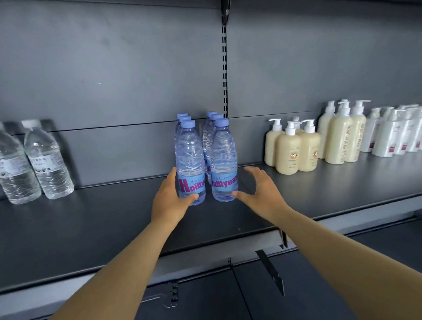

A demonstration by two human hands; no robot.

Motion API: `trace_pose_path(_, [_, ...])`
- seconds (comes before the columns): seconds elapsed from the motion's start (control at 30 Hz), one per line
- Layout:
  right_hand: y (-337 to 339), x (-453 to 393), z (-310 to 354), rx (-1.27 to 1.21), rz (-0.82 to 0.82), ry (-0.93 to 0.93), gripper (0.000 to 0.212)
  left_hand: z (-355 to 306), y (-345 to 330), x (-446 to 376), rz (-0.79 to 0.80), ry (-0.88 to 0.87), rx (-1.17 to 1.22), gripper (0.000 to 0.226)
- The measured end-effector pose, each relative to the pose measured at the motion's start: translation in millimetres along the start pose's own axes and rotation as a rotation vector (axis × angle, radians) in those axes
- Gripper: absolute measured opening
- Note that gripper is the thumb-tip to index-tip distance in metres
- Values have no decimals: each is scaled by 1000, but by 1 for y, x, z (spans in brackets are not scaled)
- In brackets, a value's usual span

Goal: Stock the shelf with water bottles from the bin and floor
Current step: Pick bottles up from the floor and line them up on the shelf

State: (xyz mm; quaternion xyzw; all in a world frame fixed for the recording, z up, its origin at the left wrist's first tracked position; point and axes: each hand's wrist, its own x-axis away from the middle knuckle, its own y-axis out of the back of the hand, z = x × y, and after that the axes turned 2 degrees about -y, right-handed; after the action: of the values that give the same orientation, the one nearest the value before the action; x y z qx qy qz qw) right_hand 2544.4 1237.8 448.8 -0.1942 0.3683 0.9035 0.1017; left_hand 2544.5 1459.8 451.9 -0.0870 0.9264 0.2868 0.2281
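Observation:
Two short rows of blue-capped water bottles stand upright on the dark grey shelf (100,226), near its middle. My left hand (169,199) is wrapped around the base of the front left bottle (189,160), thumb across its blue label. My right hand (261,191) is spread beside the front right bottle (224,159), only the thumb tip near its base and the fingers apart from it. The bottles behind these two are mostly hidden, only caps showing. No bin or floor is in view.
Two larger clear bottles with white caps (47,160) stand at the shelf's left end. Cream pump bottles (291,152) and white pump bottles (395,134) fill the right part. A slotted upright (224,70) runs up the back panel. A lower shelf lies below.

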Motion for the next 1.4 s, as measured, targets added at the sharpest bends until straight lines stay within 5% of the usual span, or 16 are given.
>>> trace_pose_path(0.2, [59,38,1,205,49,125,75,-53,22,34,108,-16,-446,80])
trace_pose_path(0.5, [126,147,-25,329,140,285,75,-116,0,165,256,6,-817,94])
trace_pose_path(0.73, [141,247,-61,415,278,235,73,-116,-34,268,370,68,-796,92])
trace_pose_path(1.1, [88,414,-164,405,513,-133,77,-37,-109,432,629,189,-669,93])
trace_pose_path(1.4, [27,557,-274,404,767,-407,76,57,-196,588,801,537,-412,88])
